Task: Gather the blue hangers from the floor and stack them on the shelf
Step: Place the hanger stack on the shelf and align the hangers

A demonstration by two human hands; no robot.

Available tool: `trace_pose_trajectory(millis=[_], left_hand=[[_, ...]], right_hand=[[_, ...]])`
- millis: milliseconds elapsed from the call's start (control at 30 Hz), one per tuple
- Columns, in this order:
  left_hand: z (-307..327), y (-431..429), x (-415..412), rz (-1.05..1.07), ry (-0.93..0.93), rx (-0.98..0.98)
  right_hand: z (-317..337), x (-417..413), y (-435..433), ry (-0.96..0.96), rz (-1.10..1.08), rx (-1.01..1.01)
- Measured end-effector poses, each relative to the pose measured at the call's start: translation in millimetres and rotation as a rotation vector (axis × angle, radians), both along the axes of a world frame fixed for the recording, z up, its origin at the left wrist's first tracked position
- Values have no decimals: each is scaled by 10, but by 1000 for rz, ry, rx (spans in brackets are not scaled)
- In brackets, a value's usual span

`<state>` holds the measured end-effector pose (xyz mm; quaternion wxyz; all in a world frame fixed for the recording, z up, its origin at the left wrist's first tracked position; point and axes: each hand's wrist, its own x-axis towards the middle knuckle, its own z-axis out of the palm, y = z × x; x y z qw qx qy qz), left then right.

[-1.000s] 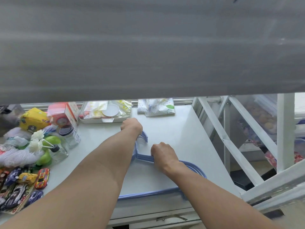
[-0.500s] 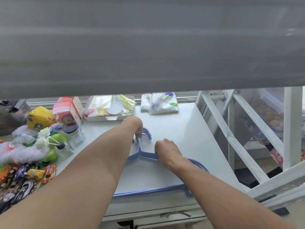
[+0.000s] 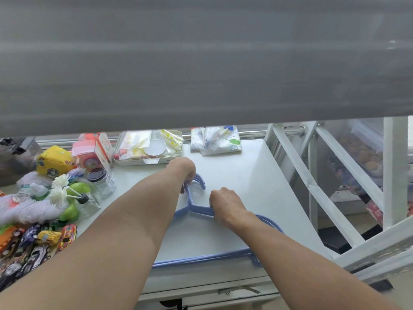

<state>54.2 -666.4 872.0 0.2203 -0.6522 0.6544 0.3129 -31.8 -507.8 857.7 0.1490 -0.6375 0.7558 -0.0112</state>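
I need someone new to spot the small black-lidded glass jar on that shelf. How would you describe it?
Start at the white shelf and go to its cluttered left side. Just in front of the pink and white box stands the glass jar, left of the left hand. It is the only clear container with a wide black screw lid.

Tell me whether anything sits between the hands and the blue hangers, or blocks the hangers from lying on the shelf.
Nothing visible does. The left hand is on the hooks and the right hand on the shoulder of the blue hangers, which already lie flat on a bare patch of the shelf.
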Motion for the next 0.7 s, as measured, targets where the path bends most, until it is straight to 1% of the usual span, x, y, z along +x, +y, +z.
trace_pose_trajectory(millis=[67,100,167,200,233,267,300,333,367,433,467,567,700], left_hand=[[150,44,55,-27,52,-31],[235,71,129,-50,114,-99],[461,196,345,-147,230,-395],[561,334,487,-228,285,-507],[647,517,617,-314,361,-545],[697,761,771,-418,429,-506],[720,1051,929,-529,452,-433],[692,1331,1078,-635,419,-376],[602,1573,1209,-728,340,-349],[331,1870,1384,-874,138,-384],[221,1930,1411,-909,81,-395],[73,1930,1401,-941,-10,-440],[42,1913,1447,-1012,-40,-515]], right_hand=[[3,-8,-2,4,5,-1],[6,-9,0,7,7,-4],[15,-7,6,9,11,-13],[20,-2,10,11,13,-13],[28,3,13,13,14,-9],[32,5,16,13,12,-4],[38,12,20,12,10,2],[45,14,20,11,8,3],[53,18,23,13,9,3],[62,28,29,22,12,-2],[63,34,33,26,14,-4],[63,59,57,50,21,-30],[37,83,115,82,28,-73]])
